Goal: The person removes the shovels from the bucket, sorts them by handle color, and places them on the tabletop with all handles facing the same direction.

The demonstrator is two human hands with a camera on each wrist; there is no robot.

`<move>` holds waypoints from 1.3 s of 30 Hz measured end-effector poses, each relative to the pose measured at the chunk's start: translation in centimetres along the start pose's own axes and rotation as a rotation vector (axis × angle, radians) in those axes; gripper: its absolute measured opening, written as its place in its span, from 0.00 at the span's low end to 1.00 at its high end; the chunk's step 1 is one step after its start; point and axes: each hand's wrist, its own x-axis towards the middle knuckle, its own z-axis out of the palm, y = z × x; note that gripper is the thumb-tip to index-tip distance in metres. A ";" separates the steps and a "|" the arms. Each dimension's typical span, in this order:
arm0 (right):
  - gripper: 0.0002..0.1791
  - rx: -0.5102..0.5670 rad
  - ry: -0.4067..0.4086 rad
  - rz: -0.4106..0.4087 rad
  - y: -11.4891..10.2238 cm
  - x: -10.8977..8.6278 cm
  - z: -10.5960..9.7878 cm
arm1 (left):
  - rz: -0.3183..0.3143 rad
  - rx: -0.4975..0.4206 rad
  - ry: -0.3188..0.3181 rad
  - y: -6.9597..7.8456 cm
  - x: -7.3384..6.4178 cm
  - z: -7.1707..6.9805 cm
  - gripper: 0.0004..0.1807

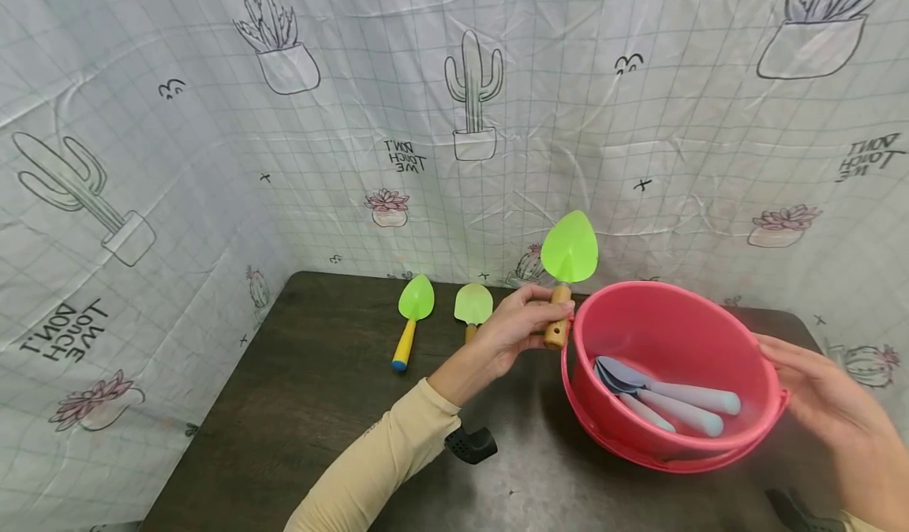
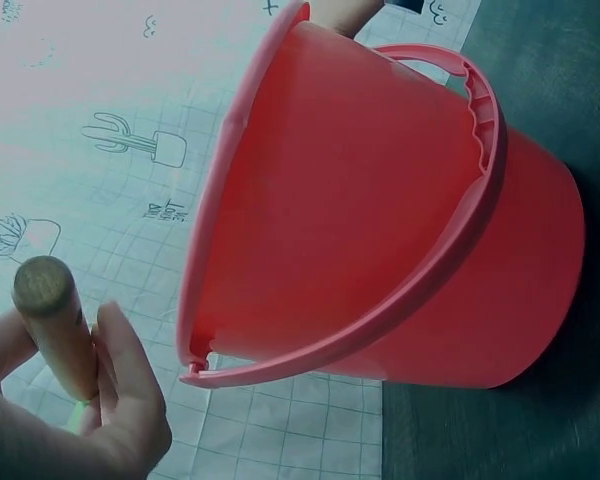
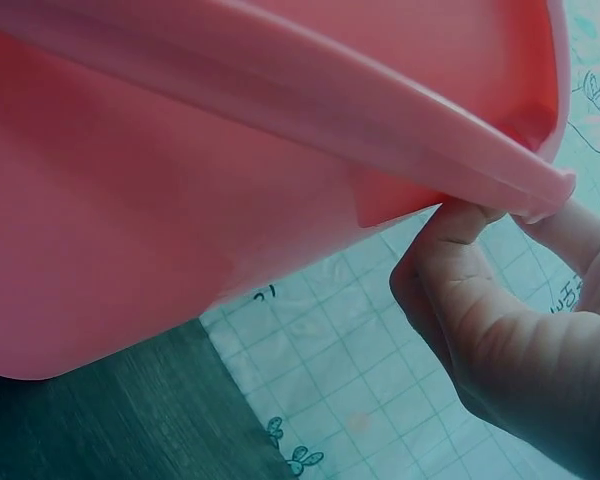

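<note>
My left hand (image 1: 514, 323) grips a garden trowel (image 1: 570, 248) by its wooden handle (image 2: 65, 330), its green blade pointing up, beside the left rim of a red bucket (image 1: 667, 295). At the bucket's right side, my right hand (image 1: 824, 386) holds the rim, with fingers curled beneath its edge in the right wrist view (image 3: 470, 300). Inside the bucket lie three hand tools (image 1: 667, 398) with pale, mint-tipped handles and grey heads. The bucket is tilted, its mouth toward the head camera, and its handle (image 2: 420, 280) hangs down along the outside.
On the dark table (image 1: 284, 406), a green trowel (image 1: 415, 303) with a yellow handle lies left of a paler green trowel (image 1: 473, 303), whose handle is partly behind the left arm. A black curved object (image 1: 472, 445) shows below the left forearm. Patterned cloth (image 1: 341, 106) hangs behind.
</note>
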 end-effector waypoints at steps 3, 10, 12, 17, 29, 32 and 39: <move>0.29 0.032 0.025 0.020 -0.1 -0.6 0.0 | 0.002 0.004 0.011 -0.1 0.0 0.0 0.16; 0.33 0.038 -0.115 -0.008 -0.2 -0.4 -0.8 | -0.007 -0.005 0.038 -0.6 0.2 0.0 0.16; 0.34 0.044 -0.128 -0.011 -0.1 -0.4 -0.9 | -0.012 -0.008 0.048 -0.9 0.3 -0.1 0.16; 0.34 0.069 -0.115 -0.003 -0.1 -0.6 -0.9 | -0.015 -0.032 0.073 -1.8 0.9 -0.3 0.17; 0.35 0.060 -0.166 -0.028 0.0 -0.7 -1.0 | -0.028 -0.022 0.149 -4.2 2.3 -1.0 0.18; 0.35 0.064 -0.156 -0.023 0.1 -0.7 -1.0 | -0.035 -0.015 0.163 -5.0 2.7 -1.1 0.18; 0.36 0.092 -0.193 -0.018 0.1 -0.6 -1.0 | -0.056 0.031 0.213 -6.6 3.6 -1.3 0.18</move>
